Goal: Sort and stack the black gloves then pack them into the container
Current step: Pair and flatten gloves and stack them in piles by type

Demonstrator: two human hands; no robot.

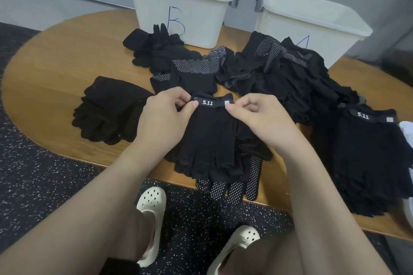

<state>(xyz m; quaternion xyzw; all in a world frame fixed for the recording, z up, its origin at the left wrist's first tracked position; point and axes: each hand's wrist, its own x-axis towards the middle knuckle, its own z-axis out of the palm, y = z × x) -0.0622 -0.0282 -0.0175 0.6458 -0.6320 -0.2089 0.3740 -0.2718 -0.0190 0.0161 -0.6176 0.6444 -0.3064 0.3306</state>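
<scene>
At the left of the frame you already have one small stack of plain gloves (109, 110) lying on the wooden table (49, 69), well apart from the rest. I judge this as a sorted pile.

Going right, in the upper middle stands the container marked B (178, 4), and just in front of it there is a loose heap of dotted gloves (178, 62). As far as its opening shows, no glove is visible inside this container.

In the centre, your left hand (165, 116) and your right hand (261, 118) each pinch the cuff band of a fingerless glove (210, 138), thumb against fingers, one hand at each end of the band with the "5.11" label. This glove lies on top of a pile, and under it a dotted glove (230, 187) hangs over the near table edge.

To the right there is a big unsorted heap (288, 78) in front of the second container (312, 22). I cannot see inside that container.

At the far right lies another stack of labelled gloves (366, 154), which looks already sorted.

So, in my judgement, the sorting is about half done, the stacking has begun, and the packing has not yet started.
</scene>
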